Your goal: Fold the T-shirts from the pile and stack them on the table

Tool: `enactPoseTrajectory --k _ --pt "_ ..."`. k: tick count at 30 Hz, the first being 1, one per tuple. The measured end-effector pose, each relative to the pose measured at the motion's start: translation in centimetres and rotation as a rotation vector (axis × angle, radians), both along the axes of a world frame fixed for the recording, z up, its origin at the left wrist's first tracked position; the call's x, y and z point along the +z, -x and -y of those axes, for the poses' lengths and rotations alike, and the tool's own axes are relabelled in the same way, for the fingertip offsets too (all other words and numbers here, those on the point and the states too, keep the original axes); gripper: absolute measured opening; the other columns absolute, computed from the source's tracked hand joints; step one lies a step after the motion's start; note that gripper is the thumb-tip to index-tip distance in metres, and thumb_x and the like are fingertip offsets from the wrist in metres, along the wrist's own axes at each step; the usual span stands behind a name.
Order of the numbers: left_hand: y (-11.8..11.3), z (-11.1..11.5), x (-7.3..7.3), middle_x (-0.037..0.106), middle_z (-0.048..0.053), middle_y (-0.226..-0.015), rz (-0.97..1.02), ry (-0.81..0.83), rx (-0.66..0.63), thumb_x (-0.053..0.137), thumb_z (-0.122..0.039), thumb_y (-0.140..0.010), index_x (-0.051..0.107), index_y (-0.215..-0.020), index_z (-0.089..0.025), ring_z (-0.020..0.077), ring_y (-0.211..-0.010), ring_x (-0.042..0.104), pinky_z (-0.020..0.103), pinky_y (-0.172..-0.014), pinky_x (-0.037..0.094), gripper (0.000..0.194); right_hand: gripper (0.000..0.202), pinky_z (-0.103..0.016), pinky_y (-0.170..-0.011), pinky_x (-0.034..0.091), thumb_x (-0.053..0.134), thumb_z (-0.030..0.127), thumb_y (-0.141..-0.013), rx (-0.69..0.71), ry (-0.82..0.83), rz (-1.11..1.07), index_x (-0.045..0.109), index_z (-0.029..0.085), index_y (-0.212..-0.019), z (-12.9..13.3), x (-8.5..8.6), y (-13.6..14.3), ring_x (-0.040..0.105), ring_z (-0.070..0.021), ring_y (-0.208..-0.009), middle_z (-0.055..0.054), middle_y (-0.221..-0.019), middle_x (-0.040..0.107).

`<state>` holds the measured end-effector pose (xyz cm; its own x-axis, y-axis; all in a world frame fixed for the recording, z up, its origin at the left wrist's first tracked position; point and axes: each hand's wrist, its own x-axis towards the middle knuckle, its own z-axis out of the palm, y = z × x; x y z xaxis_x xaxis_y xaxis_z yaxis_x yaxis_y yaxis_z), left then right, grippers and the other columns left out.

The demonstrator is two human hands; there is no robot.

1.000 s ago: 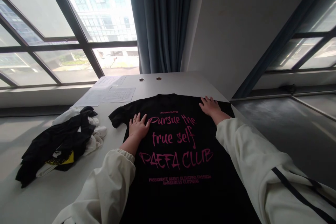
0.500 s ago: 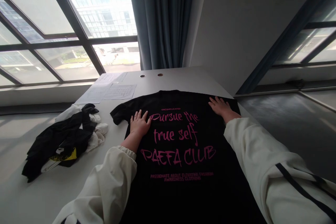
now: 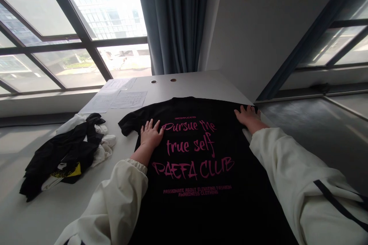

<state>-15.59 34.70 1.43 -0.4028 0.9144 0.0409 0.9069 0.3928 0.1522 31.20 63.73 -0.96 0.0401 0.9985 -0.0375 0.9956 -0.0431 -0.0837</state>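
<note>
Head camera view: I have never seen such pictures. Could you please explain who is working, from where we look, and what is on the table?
No machine is here. A person in loose, cream fabric sleeves works with two bare hands. One camera, worn on the head, looks forward and down; every picture comes from it.

On the flat white table a pink-lettered black T-shirt lies spread out. The left hand rests open on its left side. The right hand lies at its right sleeve; whether it pinches cloth, I cannot tell.

Further left are crumpled black-and-white clothes and white paper sheets.
</note>
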Motion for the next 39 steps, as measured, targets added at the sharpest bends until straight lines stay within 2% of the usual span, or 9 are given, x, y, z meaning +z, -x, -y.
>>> enactPoseTrajectory --k 4,9,14,19,27,30,32,35,39 --pt "-0.1 -0.1 0.1 0.027 0.008 -0.176 -0.001 0.011 0.005 0.032 -0.064 -0.104 0.041 -0.165 -0.031 0.0329 -0.163 0.021 0.057 -0.131 0.015 0.070 0.083 -0.068 -0.127 0.009 0.014 0.062 -0.104 0.111 -0.073 0.033 0.027 0.012 -0.169 1.2 1.3 3.7 0.010 -0.0400 -0.163 -0.020 -0.177 0.012" --pt "-0.6 0.1 0.5 0.013 0.004 -0.180 0.006 -0.039 0.083 0.041 -0.063 -0.102 0.046 -0.162 -0.033 0.0367 -0.164 0.012 0.054 -0.131 0.019 0.068 0.079 -0.066 -0.128 0.011 0.015 0.067 -0.105 0.408 -0.059 0.077 0.029 0.023 -0.169 4.3 3.3 12.0 0.011 -0.0368 -0.164 -0.012 -0.179 0.014" --pt "-0.8 0.1 0.7 0.018 0.006 -0.179 0.015 -0.017 0.115 0.040 -0.064 -0.102 0.045 -0.163 -0.032 0.0390 -0.163 0.018 0.057 -0.131 0.017 0.069 0.075 -0.067 -0.128 0.012 0.019 0.069 -0.105 0.517 0.059 0.050 0.026 0.032 -0.170 7.4 2.6 17.6 0.010 -0.0360 -0.164 -0.007 -0.180 0.012" --pt "-0.5 0.0 0.4 0.024 0.010 -0.177 0.001 -0.011 0.113 0.037 -0.065 -0.102 0.043 -0.164 -0.030 0.0385 -0.162 0.021 0.057 -0.130 0.017 0.071 0.076 -0.064 -0.129 0.011 0.017 0.070 -0.105 0.474 0.054 -0.009 0.018 0.033 -0.172 8.4 0.7 18.2 0.010 -0.0345 -0.164 -0.006 -0.180 0.009" --pt "0.0 0.3 0.9 0.021 0.013 -0.177 0.009 0.020 0.082 0.042 -0.062 -0.101 0.037 -0.166 -0.028 0.0374 -0.161 0.024 0.055 -0.126 0.026 0.073 0.072 -0.062 -0.129 0.015 0.021 0.067 -0.106 0.479 0.010 -0.009 0.026 0.034 -0.170 8.3 0.6 18.0 0.016 -0.0337 -0.164 -0.006 -0.179 0.015" --pt "2.3 1.9 2.2 0.021 0.013 -0.177 -0.128 -0.079 0.065 0.050 -0.037 -0.098 0.041 -0.163 -0.023 0.0338 -0.160 0.026 0.050 -0.122 0.032 0.067 0.071 -0.062 -0.129 0.016 0.020 0.066 -0.106 0.476 -0.011 -0.004 0.028 0.034 -0.169 8.2 0.3 18.0 0.018 -0.0331 -0.163 -0.005 -0.178 0.019" --pt "4.9 3.4 3.3 0.032 0.015 -0.173 -0.236 -0.129 0.093 0.052 -0.025 -0.092 0.046 -0.157 -0.018 0.0338 -0.155 0.034 0.049 -0.118 0.035 0.065 0.071 -0.062 -0.129 0.017 0.020 0.066 -0.106 0.478 -0.022 -0.007 0.029 0.034 -0.169 8.2 0.2 18.0 0.018 -0.0331 -0.163 -0.005 -0.178 0.020" --pt "9.1 5.0 5.1 0.056 0.020 -0.153 -0.267 0.004 0.175 0.058 -0.028 -0.088 0.054 -0.147 -0.017 0.0387 -0.137 0.053 0.052 -0.107 0.042 0.060 0.070 -0.062 -0.129 0.018 0.021 0.066 -0.106 0.480 -0.032 -0.016 0.031 0.035 -0.168 8.1 0.1 18.0 0.021 -0.0336 -0.162 -0.004 -0.178 0.022" --pt "12.2 5.8 6.7 0.072 0.016 -0.126 -0.268 0.188 0.054 0.056 -0.031 -0.092 0.067 -0.124 -0.022 0.0358 -0.117 0.066 0.047 -0.097 0.047 0.035 0.068 -0.061 -0.128 0.019 0.023 0.063 -0.107 0.471 -0.051 -0.026 0.034 0.034 -0.167 8.2 0.2 18.0 0.023 -0.0335 -0.161 -0.006 -0.177 0.026"
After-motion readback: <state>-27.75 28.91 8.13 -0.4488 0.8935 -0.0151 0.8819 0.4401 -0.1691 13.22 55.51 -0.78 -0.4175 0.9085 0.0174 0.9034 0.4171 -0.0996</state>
